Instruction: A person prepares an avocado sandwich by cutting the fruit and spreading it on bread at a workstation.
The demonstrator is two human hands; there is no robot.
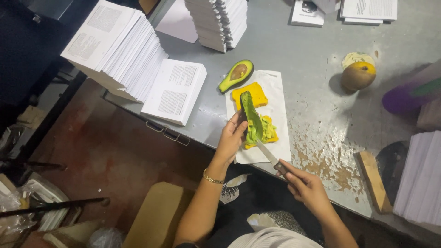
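While the left hand (pixel 229 138) is gripping the avocado skin (pixel 251 115) over the toast (pixel 264 131) on the white paper (pixel 280 105), the right hand (pixel 305 186) is clasping the knife (pixel 268 156) handle, scraping. The skin looks thin, floppy and slippery, best pinched by its edge; the flesh looks soft.

Partly hidden under the avocado skin (pixel 251 115): the mashed green on the near toast (pixel 267 131). Knife (pixel 268 155) handle buried in the right hand's (pixel 308 186) grip. Cut off at the right edge: a blurred purple shape (pixel 406 98) and paper stack (pixel 425 179). Printed pages (pixel 174 89) too small to read.
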